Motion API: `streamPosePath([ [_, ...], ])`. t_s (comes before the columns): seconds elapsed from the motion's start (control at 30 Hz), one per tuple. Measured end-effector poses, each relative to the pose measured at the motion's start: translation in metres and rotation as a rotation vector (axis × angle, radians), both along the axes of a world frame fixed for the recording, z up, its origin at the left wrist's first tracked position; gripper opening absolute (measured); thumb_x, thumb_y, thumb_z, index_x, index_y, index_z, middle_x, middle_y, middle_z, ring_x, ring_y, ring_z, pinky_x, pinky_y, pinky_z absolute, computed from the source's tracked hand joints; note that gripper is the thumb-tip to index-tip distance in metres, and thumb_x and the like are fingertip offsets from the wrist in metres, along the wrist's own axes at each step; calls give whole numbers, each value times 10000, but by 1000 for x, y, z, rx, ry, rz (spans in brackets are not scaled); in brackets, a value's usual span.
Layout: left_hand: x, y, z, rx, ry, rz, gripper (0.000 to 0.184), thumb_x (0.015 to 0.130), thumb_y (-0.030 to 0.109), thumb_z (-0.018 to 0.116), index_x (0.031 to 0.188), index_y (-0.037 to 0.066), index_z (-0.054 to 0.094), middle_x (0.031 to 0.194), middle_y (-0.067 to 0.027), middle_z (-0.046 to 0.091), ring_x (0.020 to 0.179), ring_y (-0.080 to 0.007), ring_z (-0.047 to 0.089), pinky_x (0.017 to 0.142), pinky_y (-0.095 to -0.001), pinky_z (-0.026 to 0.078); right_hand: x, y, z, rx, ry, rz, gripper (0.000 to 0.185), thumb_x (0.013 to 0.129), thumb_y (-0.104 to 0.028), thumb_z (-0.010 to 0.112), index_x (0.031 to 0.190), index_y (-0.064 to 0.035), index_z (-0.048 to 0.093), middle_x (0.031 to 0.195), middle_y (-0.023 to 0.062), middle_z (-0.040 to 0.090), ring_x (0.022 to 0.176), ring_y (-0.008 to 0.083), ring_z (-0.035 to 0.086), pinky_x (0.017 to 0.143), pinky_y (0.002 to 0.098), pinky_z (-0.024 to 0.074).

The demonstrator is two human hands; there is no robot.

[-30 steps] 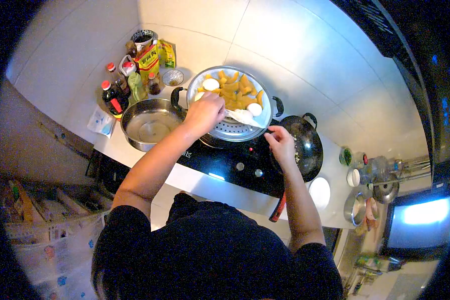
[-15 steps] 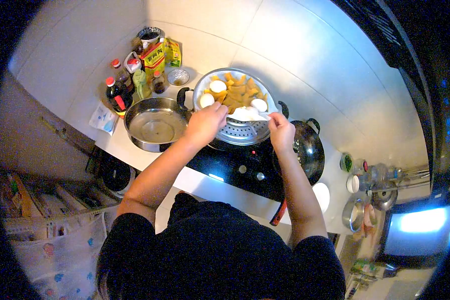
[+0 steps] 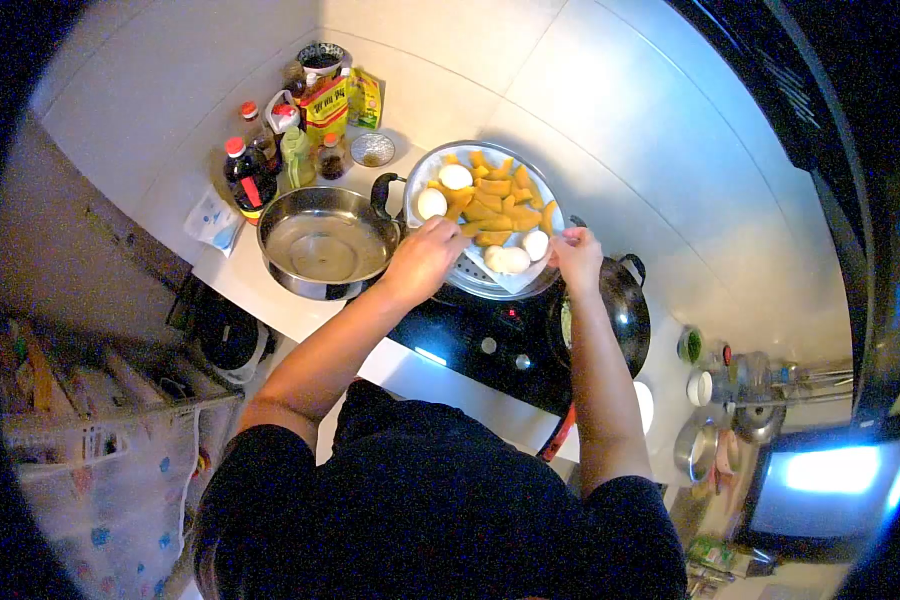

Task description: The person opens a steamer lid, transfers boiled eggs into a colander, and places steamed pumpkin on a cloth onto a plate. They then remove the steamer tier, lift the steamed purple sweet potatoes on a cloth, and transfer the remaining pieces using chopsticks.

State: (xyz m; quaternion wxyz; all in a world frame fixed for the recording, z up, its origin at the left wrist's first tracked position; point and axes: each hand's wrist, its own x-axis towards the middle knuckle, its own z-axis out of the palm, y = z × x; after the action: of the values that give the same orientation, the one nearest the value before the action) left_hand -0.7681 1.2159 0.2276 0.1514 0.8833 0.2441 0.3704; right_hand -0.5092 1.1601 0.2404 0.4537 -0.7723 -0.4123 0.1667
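Observation:
A steamer tray point(image 3: 473, 287) on the stove bears a white liner point(image 3: 515, 280), likely paper or cloth. Orange-yellow pumpkin-like chunks point(image 3: 492, 203) lie in the middle of the liner, with several white eggs point(image 3: 456, 177) around them. At the liner's front left edge, my left hand point(image 3: 430, 258) is closed, its fingertips hidden behind the hand. My right hand point(image 3: 578, 258) pinches the liner's right edge beside an egg point(image 3: 535, 245). The liner's front corner lies over the tray's perforated metal.
A steel pan point(image 3: 325, 245) stands left of the steamer. Behind it are sauce bottles point(image 3: 248, 180), seasoning bags point(image 3: 326, 108) and a small dish point(image 3: 373, 149). A dark wok point(image 3: 620, 315) with a red handle point(image 3: 560, 435) sits to the right, on the black cooktop point(image 3: 460, 335).
The liner's front edge, raised and folded toward the food before, now lies lower and flatter, showing more of the eggs and chunks. My right hand has shifted slightly right; the view has shifted a little.

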Motion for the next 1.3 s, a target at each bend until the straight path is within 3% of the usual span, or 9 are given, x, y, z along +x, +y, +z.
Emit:
streamPosePath([
  [0.1,-2,4,1,6,-31,66,124,703,125,585,788,36,586,840,-107,552,867,-277,519,736,-357,451,13,9,-6,-91,-127,-27,222,669,-85,633,837,17,531,593,151,584,448,193,572,440,302,469],
  [0.2,-4,1,7,-102,-8,145,127,692,135,603,779,44,582,814,-98,554,854,-269,524,728,-361,451,21,14,-10,-164,-206,-21,190,658,-22,625,802,47,522,599,119,572,401,164,541,379,271,453],
  [0.3,-5,1,8,-126,-1,153,126,693,144,613,766,45,584,786,-91,556,834,-260,531,734,-362,445,33,19,-18,-256,-325,-3,182,632,-13,631,782,26,535,609,101,581,470,161,565,437,273,458],
  [0.4,-5,3,5,-61,-53,61,122,692,149,622,740,42,586,779,-92,559,830,-259,535,747,-361,441,39,19,-24,-79,-642,89,160,634,9,620,772,8,538,629,77,586,558,140,572,516,263,459],
  [0.5,-3,5,-1,28,-128,-10,126,682,149,636,715,38,585,783,-93,561,841,-267,534,759,-360,439,24,18,-11,30,-386,96,127,659,32,597,766,-6,541,670,47,582,645,109,553,607,245,446],
  [0.6,-3,3,1,40,-157,-44,126,664,132,651,713,37,584,789,-93,560,853,-274,531,771,-358,436,10,15,1,183,-208,204,63,697,-7,591,741,-28,551,711,58,584,688,146,554,659,268,442],
  [0.7,-2,5,1,-18,-204,-50,121,653,107,660,720,41,583,795,-92,561,849,-277,531,770,-354,436,2,14,4,270,-129,283,117,701,50,576,773,-37,547,734,1,558,704,86,524,673,224,423],
  [0.9,5,7,0,-77,-307,31,99,658,74,643,725,47,576,771,-87,552,813,-266,527,732,-353,438,-6,13,2,268,185,343,113,714,31,594,776,-53,549,734,-16,535,684,70,493,644,200,398],
  [1.3,14,14,10,-120,-200,-44,97,694,98,621,735,38,556,747,-104,572,754,-282,542,678,-362,440,-36,1,0,169,32,419,93,689,29,617,742,-24,563,709,26,584,687,97,547,639,233,440],
])
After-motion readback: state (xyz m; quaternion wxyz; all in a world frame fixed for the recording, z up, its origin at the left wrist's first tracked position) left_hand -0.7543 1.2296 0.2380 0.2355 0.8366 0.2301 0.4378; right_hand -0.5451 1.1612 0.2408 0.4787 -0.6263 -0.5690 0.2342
